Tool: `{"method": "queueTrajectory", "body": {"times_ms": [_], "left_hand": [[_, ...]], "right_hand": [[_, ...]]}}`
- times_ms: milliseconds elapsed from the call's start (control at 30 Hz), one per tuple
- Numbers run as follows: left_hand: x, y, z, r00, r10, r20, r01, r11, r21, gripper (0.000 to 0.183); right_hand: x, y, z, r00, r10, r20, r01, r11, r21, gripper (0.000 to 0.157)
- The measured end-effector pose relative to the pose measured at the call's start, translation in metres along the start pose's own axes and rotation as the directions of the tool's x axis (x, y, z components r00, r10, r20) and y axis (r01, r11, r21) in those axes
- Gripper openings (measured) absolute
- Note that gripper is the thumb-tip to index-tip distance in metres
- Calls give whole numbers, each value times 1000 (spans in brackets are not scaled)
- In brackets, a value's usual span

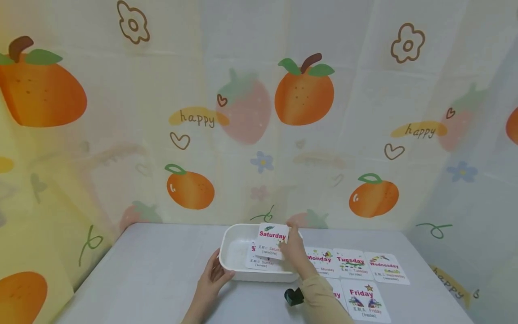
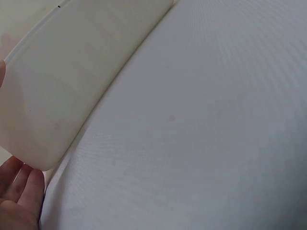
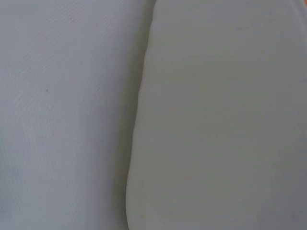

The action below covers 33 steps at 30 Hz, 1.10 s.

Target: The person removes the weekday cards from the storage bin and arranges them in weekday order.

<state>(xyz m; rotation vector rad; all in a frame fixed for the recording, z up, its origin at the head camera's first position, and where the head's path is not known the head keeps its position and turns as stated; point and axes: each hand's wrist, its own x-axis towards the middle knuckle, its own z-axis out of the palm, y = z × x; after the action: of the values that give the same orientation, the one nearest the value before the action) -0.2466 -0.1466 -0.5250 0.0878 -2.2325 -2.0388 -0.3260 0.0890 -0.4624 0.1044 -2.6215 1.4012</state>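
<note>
A white plastic basin [image 1: 263, 275] stands at the middle of the table. My left hand [image 1: 211, 275] grips its left end, thumb at the front and fingers round the corner; in the left wrist view the fingertips [image 2: 34, 184] touch its lower edge. Over the basin, my right hand [image 1: 296, 252] pinches the right side of a "Saturday" flashcard [image 1: 269, 240], held upright facing me. Behind that card and partly covered by it, a "Sunday" flashcard [image 1: 259, 262] lies inside the basin. The right wrist view holds only the basin's side wall [image 3: 216, 120] and white cloth.
Right of the basin lie "Monday" [image 1: 321, 258], "Tuesday" [image 1: 350, 262] and "Wednesday" [image 1: 386, 266] cards in a row. Below them are a "Friday" card [image 1: 364, 299] and one mostly hidden by my right sleeve [image 1: 323, 297]. A fruit-print curtain [image 1: 243, 180] hangs behind the table.
</note>
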Motion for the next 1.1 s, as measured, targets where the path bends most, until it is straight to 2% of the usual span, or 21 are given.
{"method": "queueTrajectory", "body": {"times_ms": [167, 300, 467, 700, 867, 1000, 1100], "left_hand": [[1, -1, -1, 1000, 8, -1, -8, 1000, 2, 85], [1, -2, -3, 1000, 20, 3, -20, 1000, -3, 84], [0, -2, -1, 1000, 4, -4, -4, 1000, -6, 84], [3, -5, -1, 1000, -20, -19, 20, 1000, 13, 84], [2, -3, -2, 1000, -16, -25, 16, 1000, 4, 84], [1, -1, -1, 1000, 3, -14, -3, 1000, 8, 83], [0, -1, -1, 1000, 4, -9, -4, 1000, 8, 83]], "right_hand": [[-3, 3, -8, 1000, 2, 1, -2, 1000, 22, 68], [-8, 5, -16, 1000, 7, -5, -6, 994, 107, 68], [-18, 9, -32, 999, 41, -1, -40, 975, 220, 67], [-22, 25, -61, 990, 134, 33, -138, 953, 271, 64], [-30, 44, -87, 987, 156, 47, -163, 931, 325, 62], [-40, 62, -108, 980, 178, 94, -200, 912, 357, 62], [-48, 72, -124, 970, 207, 127, -239, 909, 340, 64]]}}
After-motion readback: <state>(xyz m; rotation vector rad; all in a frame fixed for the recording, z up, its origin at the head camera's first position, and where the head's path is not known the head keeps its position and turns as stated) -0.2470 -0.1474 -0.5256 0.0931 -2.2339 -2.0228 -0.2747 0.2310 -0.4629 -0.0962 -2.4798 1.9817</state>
